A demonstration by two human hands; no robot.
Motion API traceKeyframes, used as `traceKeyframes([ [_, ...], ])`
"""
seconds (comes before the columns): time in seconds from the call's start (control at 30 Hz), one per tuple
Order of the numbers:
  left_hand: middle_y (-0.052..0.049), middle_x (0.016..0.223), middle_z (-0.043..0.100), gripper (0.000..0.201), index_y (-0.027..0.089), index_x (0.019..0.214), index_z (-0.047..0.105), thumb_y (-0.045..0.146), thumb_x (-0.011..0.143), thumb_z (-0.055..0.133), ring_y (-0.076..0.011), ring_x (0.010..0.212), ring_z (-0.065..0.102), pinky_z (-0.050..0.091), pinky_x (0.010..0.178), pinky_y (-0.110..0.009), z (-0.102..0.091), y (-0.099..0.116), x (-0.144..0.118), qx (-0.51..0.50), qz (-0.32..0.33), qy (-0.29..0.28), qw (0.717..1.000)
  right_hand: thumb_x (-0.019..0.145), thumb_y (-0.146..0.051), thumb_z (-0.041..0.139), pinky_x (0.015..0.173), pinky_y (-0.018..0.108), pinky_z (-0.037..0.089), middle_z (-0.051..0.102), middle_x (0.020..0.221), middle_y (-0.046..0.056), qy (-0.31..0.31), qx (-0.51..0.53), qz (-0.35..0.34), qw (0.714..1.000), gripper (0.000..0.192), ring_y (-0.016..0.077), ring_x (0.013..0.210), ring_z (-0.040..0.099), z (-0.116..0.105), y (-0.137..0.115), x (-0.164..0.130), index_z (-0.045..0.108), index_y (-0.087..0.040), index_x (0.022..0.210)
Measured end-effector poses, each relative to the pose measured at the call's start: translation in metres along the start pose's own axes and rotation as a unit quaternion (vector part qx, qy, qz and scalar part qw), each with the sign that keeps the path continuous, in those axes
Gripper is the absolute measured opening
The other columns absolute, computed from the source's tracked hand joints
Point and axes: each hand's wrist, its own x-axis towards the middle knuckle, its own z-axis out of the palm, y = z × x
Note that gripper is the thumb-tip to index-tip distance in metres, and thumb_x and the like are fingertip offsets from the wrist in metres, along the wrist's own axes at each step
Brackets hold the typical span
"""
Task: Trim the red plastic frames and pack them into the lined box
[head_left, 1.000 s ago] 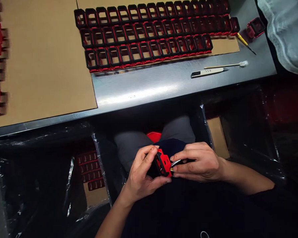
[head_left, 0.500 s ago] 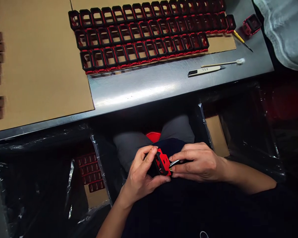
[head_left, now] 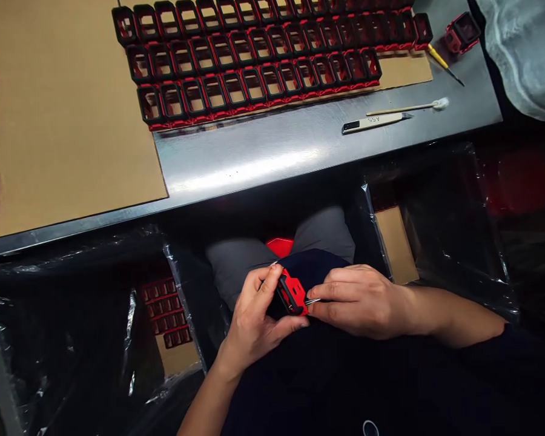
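Note:
My left hand (head_left: 254, 312) is closed around a red-and-black rectangular plastic frame (head_left: 294, 292), thumb and fingers gripping its edges above my lap. The frame is tilted, its red side facing right. My right hand (head_left: 361, 301) pinches slim silver tweezers (head_left: 312, 301), with the tips against the right lower side of the frame. The exact contact point is too small to make out. On the bench lie several rows of like red-and-black frames (head_left: 218, 94), standing on cardboard.
A white craft knife (head_left: 376, 123) and a cotton-tipped stick (head_left: 406, 109) lie on the metal bench (head_left: 254, 145). Beyond them are a yellow-handled tool (head_left: 438, 56) and a single frame (head_left: 462, 31). Plastic-lined bins (head_left: 131, 339) flank my legs, the left one holding more frames.
My view has shifted slightly, so the bench rows sit higher. Both hands keep their grips, and the tweezers stay at the frame's side, their visible part now shorter and lying flatter.

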Motion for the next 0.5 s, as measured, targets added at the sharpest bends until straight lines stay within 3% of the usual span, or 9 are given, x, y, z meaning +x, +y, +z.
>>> traceKeyframes([
  [0.1,-0.014,0.119,0.056,0.086,0.026,0.15,0.037,0.055,0.078,0.073,-0.0275,0.109,0.062,0.058,0.09,-0.048,0.005,-0.003,-0.003,-0.052,-0.025,0.044,0.997,0.092,-0.015,0.062,0.054,0.027,0.047,0.077,0.09,0.005,0.037,-0.053,0.005,0.998,0.01,0.0132,0.063,0.06,0.0,0.003,0.004,0.072,-0.015,0.092],
  [0.2,-0.013,0.126,0.056,0.078,0.029,0.145,0.04,0.052,0.079,0.075,-0.0274,0.112,0.065,0.055,0.097,-0.051,0.01,-0.005,-0.006,-0.176,-0.044,0.117,0.976,0.089,-0.019,0.068,0.063,0.027,0.05,0.078,0.091,0.005,0.113,-0.07,0.045,0.99,0.005,0.0138,0.069,0.066,0.0,0.021,0.016,0.07,-0.016,0.092],
  [0.33,-0.014,0.137,0.054,0.069,0.031,0.14,0.041,0.041,0.082,0.076,-0.0281,0.12,0.064,0.053,0.102,-0.051,0.012,-0.004,-0.012,-0.28,-0.072,0.167,0.943,0.091,-0.031,0.067,0.077,0.031,0.05,0.078,0.093,0.005,0.178,-0.094,0.117,0.972,0.014,0.0172,0.083,0.07,-0.002,0.069,0.044,0.07,-0.019,0.085],
  [0.5,-0.014,0.136,0.057,0.067,0.031,0.135,0.044,0.042,0.079,0.079,-0.0306,0.121,0.064,0.056,0.097,-0.052,0.012,-0.002,-0.017,-0.265,-0.082,0.188,0.942,0.091,-0.039,0.064,0.088,0.039,0.045,0.074,0.092,0.003,0.181,-0.155,0.182,0.954,0.021,0.0224,0.092,0.063,0.001,0.135,0.08,0.07,-0.02,0.084],
])
